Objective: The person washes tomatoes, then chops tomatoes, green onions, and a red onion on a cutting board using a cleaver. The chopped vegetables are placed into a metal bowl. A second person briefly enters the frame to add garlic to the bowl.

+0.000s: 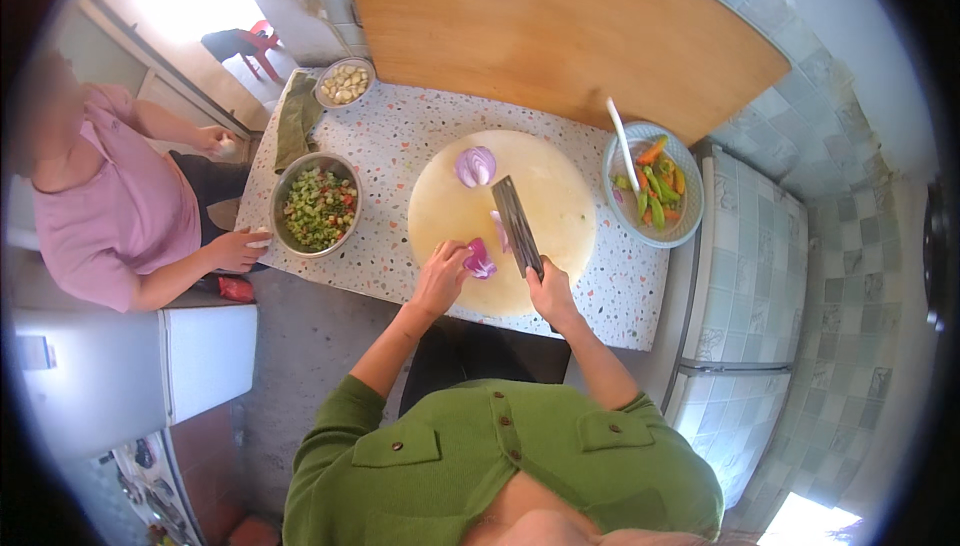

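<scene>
On a round cutting board [442, 186] lies a cut red onion half [475, 166] near the far side. My left hand [441, 276] has its fingertips on a piece of red onion [480, 259] at the board's near left. In my right hand [553, 292] is the handle of a cleaver [516, 223], its broad blade pointing away from me over the board. A thin onion slice [499, 231] shows beside the blade's left side, partly hidden by it.
Left stands a metal bowl [276, 235] of chopped vegetables; beyond it are a green cloth [297, 122] and a bowl of garlic cloves [345, 82]. Right is a blue basket [695, 205] with peppers and a white-handled utensil [622, 142]. A person [120, 193] sits at the table's left end.
</scene>
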`<state>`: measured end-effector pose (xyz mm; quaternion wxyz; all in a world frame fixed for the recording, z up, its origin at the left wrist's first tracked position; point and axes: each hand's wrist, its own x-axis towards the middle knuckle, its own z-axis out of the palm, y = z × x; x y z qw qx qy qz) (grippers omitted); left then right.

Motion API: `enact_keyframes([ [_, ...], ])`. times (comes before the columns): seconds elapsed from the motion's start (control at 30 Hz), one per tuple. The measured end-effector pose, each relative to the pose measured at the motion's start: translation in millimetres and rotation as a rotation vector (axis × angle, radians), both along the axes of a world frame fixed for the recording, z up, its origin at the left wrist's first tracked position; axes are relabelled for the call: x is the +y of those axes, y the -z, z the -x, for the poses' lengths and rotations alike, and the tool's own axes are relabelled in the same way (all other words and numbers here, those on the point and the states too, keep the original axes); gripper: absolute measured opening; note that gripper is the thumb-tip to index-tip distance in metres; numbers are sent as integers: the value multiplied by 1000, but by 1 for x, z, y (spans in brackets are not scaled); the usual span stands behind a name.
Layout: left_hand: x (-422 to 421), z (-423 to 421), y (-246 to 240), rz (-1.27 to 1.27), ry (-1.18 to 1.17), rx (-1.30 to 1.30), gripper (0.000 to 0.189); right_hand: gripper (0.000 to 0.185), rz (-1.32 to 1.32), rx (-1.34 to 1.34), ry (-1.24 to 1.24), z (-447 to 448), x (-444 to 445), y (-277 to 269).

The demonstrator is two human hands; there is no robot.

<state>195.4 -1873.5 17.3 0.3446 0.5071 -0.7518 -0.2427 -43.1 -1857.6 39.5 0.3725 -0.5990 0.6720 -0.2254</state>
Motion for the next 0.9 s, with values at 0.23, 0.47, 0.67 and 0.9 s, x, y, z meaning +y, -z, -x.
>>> enact_keyframes([
  [0.23,-12,4,35,128,233,-178,22,18,-99,78,-116,-15,10,-30],
  [0.47,-24,-6,52,138,355,-96,32,18,-106,185,-117,-45,24,-35],
  [0.67,-29,-6,53,141,387,-12,31,19,-158,289,-89,-62,17,9],
  [0.9,-36,-9,55,171,433,49,32,20,-136,225,-61,-49,-2,21],
])
